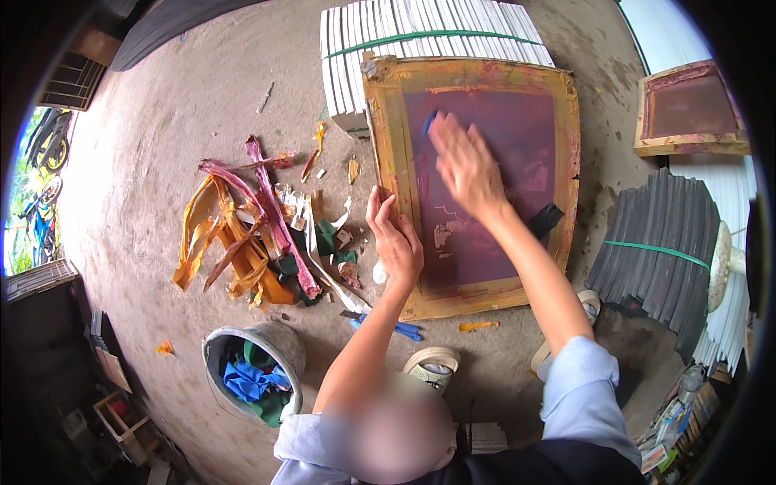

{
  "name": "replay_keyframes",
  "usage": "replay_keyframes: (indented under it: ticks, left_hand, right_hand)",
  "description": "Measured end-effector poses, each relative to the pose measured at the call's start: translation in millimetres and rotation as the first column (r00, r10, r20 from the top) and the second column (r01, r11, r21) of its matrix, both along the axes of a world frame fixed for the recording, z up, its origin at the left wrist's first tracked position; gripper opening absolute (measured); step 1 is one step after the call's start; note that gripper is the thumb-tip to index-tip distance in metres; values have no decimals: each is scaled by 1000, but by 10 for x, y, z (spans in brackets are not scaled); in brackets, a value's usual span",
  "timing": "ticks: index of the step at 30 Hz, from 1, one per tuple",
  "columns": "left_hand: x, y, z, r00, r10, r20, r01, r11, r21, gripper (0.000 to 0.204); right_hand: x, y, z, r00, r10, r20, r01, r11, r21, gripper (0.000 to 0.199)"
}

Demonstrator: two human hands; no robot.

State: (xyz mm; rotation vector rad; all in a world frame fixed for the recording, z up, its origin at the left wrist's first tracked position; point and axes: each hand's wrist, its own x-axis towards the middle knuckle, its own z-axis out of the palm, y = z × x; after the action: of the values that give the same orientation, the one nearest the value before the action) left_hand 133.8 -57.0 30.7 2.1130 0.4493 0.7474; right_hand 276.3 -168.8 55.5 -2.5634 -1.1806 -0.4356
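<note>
Bare concrete floor point(242, 48) carries a wooden-framed screen point(477, 242), whose top edge overlaps a white bundle point(436, 24) tied with green strap. Across the purple mesh, near the screen's upper left corner, the right hand point(465, 162) lies with fingers extended and blurred; a blue piece point(430, 121) shows at the fingertips, though I cannot tell whether it is gripped. By the screen's left edge, the left hand point(395, 242) is loosely curled; whether it grips that edge cannot be told. A black strip point(545, 220) sits at the mesh's right edge. Left of the screen lie tangled orange strips point(242, 230), near a grey bucket point(279, 347) holding blue and green cloth point(255, 380).
</note>
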Motion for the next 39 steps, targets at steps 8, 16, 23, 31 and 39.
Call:
replay_keyframes:
  ticks: [8,16,23,31,39]
  left_hand:
    - [8,48,0,999,24,-23,-23,999,33,40]
    - [17,-78,-26,999,-38,-32,38,999,8,36]
    - [18,40,7,1000,-18,-18,20,994,110,31]
    - [46,-85,-11,988,27,-152,1,983,182,37]
    - [61,-70,-1,994,32,-105,5,944,331,42]
  right_hand:
    - [-1024,-119,-350,973,-57,-224,73,995,63,56]
    - [251,75,-14,882,-471,-9,456,850,265,52]
    - [-2086,-719,-676,976,20,-218,-64,979,-195,58]
    - [-486,-349,-270,832,-545,-106,555,823,124,61]
    - [-1867,-951,-735,988,-17,-156,-12,983,-184,57]
